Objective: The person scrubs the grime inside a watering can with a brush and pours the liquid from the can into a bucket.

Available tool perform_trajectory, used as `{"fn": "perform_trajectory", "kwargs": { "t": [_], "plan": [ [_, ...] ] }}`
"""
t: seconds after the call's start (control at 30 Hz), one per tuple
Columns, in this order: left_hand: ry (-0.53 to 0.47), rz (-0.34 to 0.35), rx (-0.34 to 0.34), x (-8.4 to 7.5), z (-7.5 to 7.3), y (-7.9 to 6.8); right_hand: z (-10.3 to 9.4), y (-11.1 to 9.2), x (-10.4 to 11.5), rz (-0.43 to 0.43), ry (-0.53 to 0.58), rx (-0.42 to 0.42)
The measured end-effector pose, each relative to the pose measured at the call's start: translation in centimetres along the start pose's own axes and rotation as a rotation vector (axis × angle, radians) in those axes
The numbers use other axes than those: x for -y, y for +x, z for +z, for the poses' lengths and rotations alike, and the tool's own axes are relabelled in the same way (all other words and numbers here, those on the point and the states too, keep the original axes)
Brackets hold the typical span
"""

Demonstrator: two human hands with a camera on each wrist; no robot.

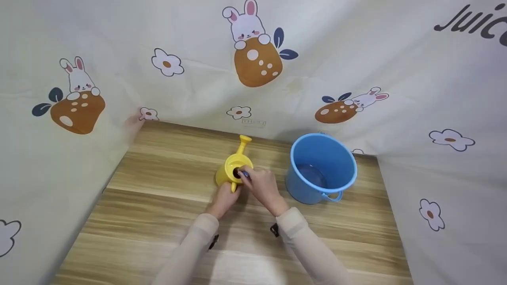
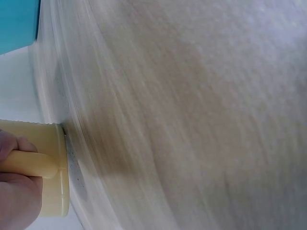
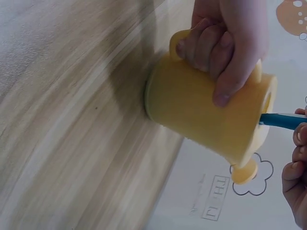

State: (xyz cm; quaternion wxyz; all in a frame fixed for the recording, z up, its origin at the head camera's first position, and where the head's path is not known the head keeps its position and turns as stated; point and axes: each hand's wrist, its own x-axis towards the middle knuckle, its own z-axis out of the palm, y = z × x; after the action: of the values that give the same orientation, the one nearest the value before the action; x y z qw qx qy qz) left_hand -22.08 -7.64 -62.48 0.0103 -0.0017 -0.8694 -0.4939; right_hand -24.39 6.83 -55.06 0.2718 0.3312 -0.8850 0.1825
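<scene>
Sleeves: two pale beige sleeves (image 1: 305, 245) come in from the near edge of the wooden table (image 1: 158, 206), each with a dark strap at the wrist.
Left hand: the left hand (image 1: 224, 198) is wrapped round the handle of the yellow watering can (image 1: 234, 168); in the right wrist view its fingers (image 3: 211, 45) are threaded through the handle and the thumb lies along the can's side.
Right hand: the right hand (image 1: 262, 185), just to the right of the left one, pinches a small blue handle (image 3: 283, 120) whose far end goes into the can's top opening; what is on that end is hidden inside.
Watering can: upright on the table, directly beyond the left hand and against the fingertips of the right, spout pointing away from both hands toward the cloth backdrop.
Bucket: a blue bucket (image 1: 323, 168) stands on the table to the right of the right hand, near but not touching it, handle folded down on the near side.
Backdrop: a cream cloth (image 1: 356, 59) printed with rabbits, flowers and orange shapes hangs beyond and on both sides of the hands.
</scene>
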Motion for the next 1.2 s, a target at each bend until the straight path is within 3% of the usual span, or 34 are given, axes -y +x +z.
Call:
{"fn": "perform_trajectory", "kwargs": {
  "t": [0.23,0.6,0.83,1.1,1.2],
  "plan": [
    [0.046,0.005,-0.005,0.0,-0.1,-0.1,-0.4,0.2,0.2,0.008,-0.015,-0.018],
    [-0.006,-0.059,0.054,0.0,-0.1,-0.3,-0.9,0.8,0.0,0.071,0.063,0.026],
    [-0.039,-0.094,0.072,-0.1,-0.2,-0.4,-0.8,1.1,0.0,0.071,0.089,-0.002],
    [0.051,0.028,0.012,0.0,-0.1,-0.5,-1.0,2.3,-0.2,0.045,0.049,-0.074],
    [0.056,0.034,0.01,-0.1,0.0,-0.5,-1.3,2.9,-0.1,0.049,0.06,-0.078]
  ]
}}
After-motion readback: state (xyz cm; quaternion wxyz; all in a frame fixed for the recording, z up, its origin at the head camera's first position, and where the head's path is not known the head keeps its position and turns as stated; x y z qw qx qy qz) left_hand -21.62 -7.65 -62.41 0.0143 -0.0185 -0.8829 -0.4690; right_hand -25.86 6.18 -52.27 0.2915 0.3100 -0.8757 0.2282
